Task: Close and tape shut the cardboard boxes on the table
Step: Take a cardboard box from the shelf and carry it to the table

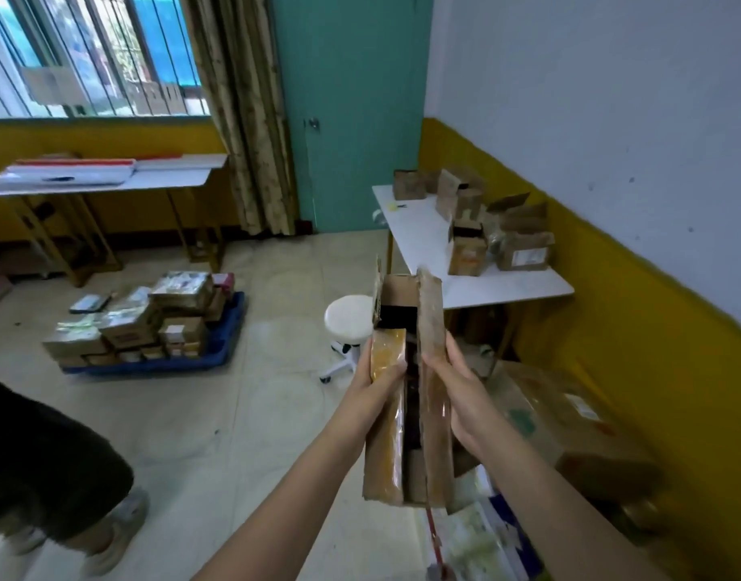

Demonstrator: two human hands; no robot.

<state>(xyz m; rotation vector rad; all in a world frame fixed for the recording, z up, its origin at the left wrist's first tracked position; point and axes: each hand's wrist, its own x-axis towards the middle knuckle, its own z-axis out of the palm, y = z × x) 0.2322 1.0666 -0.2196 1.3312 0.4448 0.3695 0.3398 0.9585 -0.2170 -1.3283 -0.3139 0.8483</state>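
Long narrow cardboard box held up in the air, off the tabletop, near its front corner; left hand clamped on left top flap, right hand clamped on right flap; flaps not meeting, dark gap between, contents too dark to tell; small open boxes clustered on tabletop by the wall, flaps up, insides unclear; taped parcels stacked in blue tray on floor; large carton on floor beside tabletop; white stool nearby.
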